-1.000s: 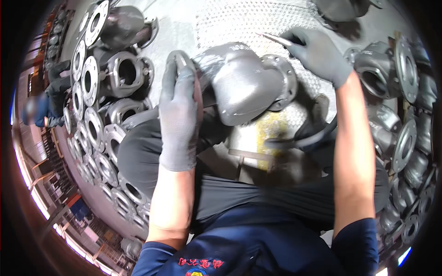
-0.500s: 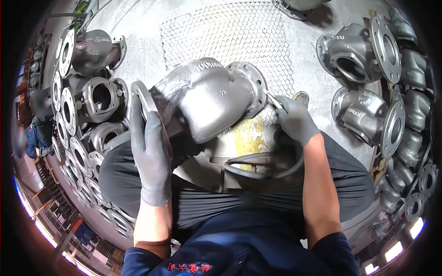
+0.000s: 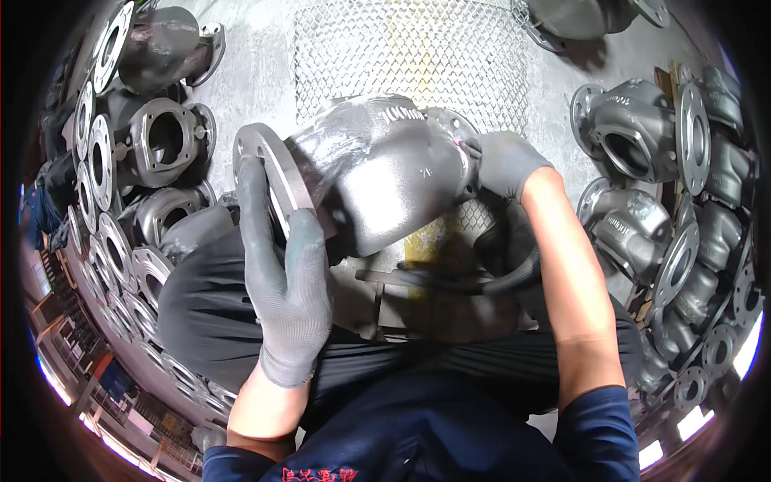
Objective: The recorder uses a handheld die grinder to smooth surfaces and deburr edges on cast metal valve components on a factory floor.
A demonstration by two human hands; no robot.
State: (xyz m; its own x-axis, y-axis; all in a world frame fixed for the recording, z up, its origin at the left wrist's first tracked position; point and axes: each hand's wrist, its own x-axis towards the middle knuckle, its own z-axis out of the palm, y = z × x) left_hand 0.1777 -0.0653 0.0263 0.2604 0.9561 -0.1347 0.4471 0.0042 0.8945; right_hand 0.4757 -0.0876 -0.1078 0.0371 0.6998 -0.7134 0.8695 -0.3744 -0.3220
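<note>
A large grey metal valve body [image 3: 393, 181] lies tilted in front of me, with a round flange at each end. My left hand [image 3: 293, 309], in a grey glove, is closed on the rim of the near-left flange [image 3: 285, 173], thumb on one side and fingers on the other. My gloved right hand [image 3: 510, 165] is wrapped round a slim metal tool, mostly hidden by the fingers. The tool's tip meets the far-right flange [image 3: 454, 124] near a bolt hole. Below that hand curves a dark hose [image 3: 518, 277], blurred.
Stacked valve castings with flanges [image 3: 112, 233] line my left side. More castings [image 3: 630, 132] stand on the right, and another casting [image 3: 582, 16] lies at the far edge. A diamond-patterned mesh [image 3: 409, 56] covers the floor beyond the valve body.
My right hand has moved up and slightly left, bringing the tool against the flange. My left hand has shifted right on its flange. The hose has swung and the whole view has shifted slightly.
</note>
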